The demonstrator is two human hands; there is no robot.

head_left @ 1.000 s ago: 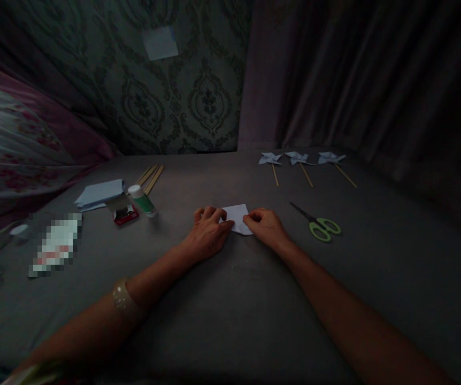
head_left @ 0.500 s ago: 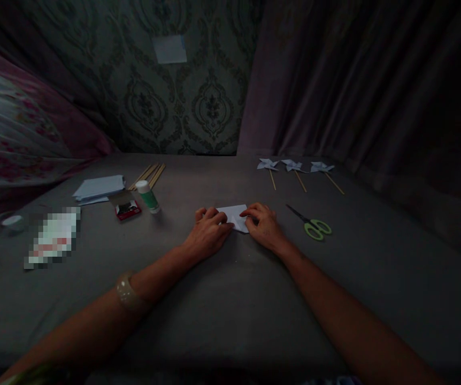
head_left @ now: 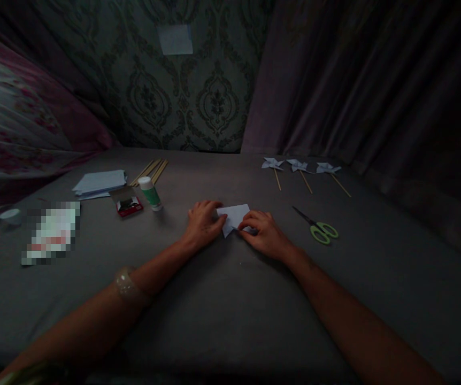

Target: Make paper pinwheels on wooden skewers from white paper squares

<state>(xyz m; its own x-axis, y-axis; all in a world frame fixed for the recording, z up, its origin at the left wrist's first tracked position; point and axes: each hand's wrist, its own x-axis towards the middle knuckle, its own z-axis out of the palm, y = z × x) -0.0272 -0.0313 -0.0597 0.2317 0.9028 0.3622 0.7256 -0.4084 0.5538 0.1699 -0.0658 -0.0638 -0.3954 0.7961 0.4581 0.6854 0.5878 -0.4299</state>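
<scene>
A folded white sheet of paper [head_left: 234, 213] lies on the table between my two hands, a pointed flap sticking out at its near side. My left hand [head_left: 204, 220] grips the paper's left edge, thumb on top and fingers along the far side. With thumb and forefinger pressed together, my right hand [head_left: 262, 231] pinches the near right corner of the paper. Green-handled scissors [head_left: 322, 232] lie to the right of my right hand, blades pointing away to the left.
Three paper pinwheels on sticks [head_left: 273, 163] lie at the back right. On the left are a glue stick [head_left: 151, 194], a red box [head_left: 129, 210], a stack of paper [head_left: 100, 183], several wooden sticks [head_left: 159, 172] and a blurred packet [head_left: 54, 232].
My left hand has shifted back along the paper's left edge, uncovering the near flap. My right hand has slid down to the near corner. The view has tilted slightly.
</scene>
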